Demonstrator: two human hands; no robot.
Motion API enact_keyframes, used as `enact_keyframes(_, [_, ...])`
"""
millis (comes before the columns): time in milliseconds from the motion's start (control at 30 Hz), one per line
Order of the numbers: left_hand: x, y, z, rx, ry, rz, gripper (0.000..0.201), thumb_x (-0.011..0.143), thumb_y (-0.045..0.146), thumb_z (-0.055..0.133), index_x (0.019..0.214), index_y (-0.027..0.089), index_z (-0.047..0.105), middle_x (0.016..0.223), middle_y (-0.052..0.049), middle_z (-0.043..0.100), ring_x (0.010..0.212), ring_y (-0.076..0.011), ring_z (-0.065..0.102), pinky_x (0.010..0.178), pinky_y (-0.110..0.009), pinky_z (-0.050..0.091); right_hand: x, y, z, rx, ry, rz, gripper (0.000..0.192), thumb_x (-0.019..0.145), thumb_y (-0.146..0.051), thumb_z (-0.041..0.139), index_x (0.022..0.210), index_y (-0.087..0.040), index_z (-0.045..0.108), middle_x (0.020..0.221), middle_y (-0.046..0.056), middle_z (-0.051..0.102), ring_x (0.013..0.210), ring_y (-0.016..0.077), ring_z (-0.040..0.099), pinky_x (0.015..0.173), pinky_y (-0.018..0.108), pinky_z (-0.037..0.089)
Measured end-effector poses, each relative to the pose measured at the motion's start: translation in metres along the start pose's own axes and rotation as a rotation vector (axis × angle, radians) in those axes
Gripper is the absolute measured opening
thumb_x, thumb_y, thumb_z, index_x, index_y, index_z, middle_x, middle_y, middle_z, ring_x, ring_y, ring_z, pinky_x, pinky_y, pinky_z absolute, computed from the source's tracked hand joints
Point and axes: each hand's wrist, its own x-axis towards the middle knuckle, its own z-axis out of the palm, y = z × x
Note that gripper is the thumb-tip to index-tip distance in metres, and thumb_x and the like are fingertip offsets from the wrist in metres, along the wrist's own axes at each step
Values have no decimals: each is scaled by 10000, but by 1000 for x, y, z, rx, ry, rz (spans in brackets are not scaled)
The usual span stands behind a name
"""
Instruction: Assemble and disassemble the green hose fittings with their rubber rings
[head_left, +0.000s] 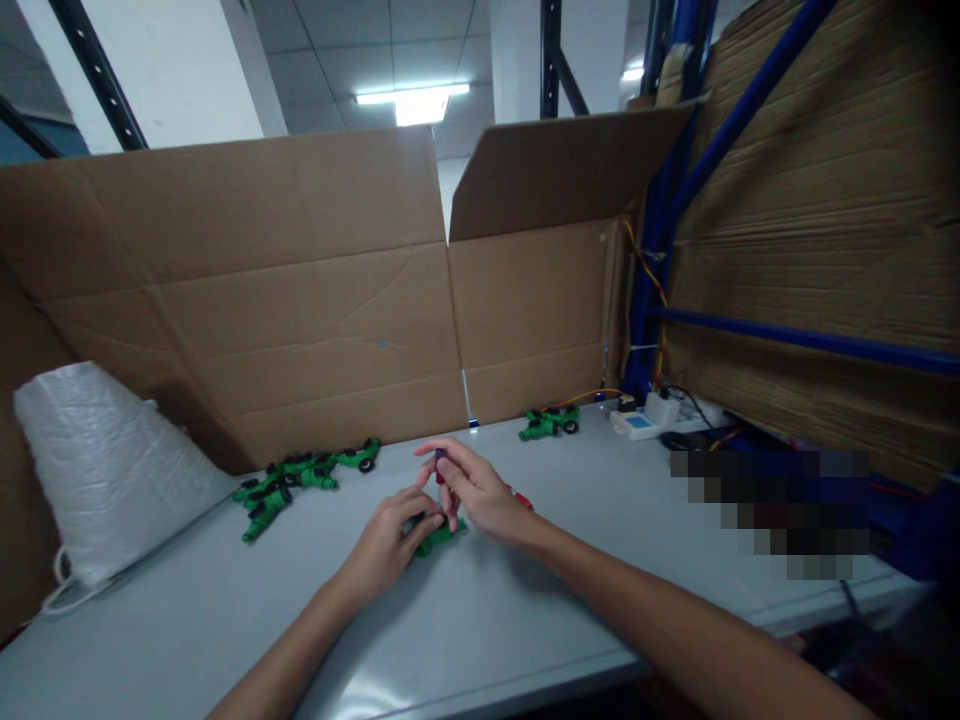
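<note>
Two hands are brought together near the middle of the grey surface (480, 620). A small green plastic part (439, 538) is pinned against the surface by the left hand (390, 545), whose fingers are closed on its near end. A slim dark tool (439, 466), possibly a small screwdriver with a purple tip, is pinched upright by the right hand (480, 495), just above the part. The part is judged to be light, rigid and rather smooth, so it could slide or twist if pressed from above; a hold across its body, close to the working end, seems soundest. More green parts with black rings (300, 478) are heaped to the left, and another pair (550, 422) lies further back. A white bag (97, 465) and cardboard walls (300, 330) are seen behind.
</note>
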Motion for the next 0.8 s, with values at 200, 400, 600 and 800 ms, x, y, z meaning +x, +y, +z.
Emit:
enact_keyframes(200, [-2, -2, 4, 79, 32, -74, 270, 1043, 392, 582, 922, 199, 727, 956, -60, 738, 947, -216, 664, 893, -312, 462, 4, 4, -1, 43, 40, 1, 303, 1016, -527, 596, 1071, -231, 561, 867, -25, 659, 448, 65, 536, 373, 167, 458])
enact_keyframes(400, [-5, -2, 10, 190, 56, -141, 289, 1008, 389, 610, 800, 190, 635, 787, -21, 699, 733, -175, 605, 742, -286, 422, 4, 7, 1, -25, 141, -8, 314, 996, -535, 613, 1018, -230, 543, 819, -41, 637, 458, 77, 540, 384, 179, 464])
enact_keyframes(600, [-6, 0, 11, 135, 62, -200, 267, 981, 389, 624, 813, 182, 625, 711, -1, 641, 629, -149, 545, 612, -249, 375, -4, -1, 14, -155, 209, 11, 273, 981, -485, 661, 985, -229, 567, 781, -45, 644, 489, 83, 566, 432, 176, 444])
enact_keyframes(800, [-2, 6, 4, -51, 10, -48, 307, 1032, 393, 584, 861, 178, 720, 898, -57, 718, 861, -197, 649, 834, -286, 485, -4, -6, 12, -33, 48, 66, 387, 972, -600, 634, 1032, -224, 566, 798, -41, 639, 442, 73, 515, 393, 183, 423])
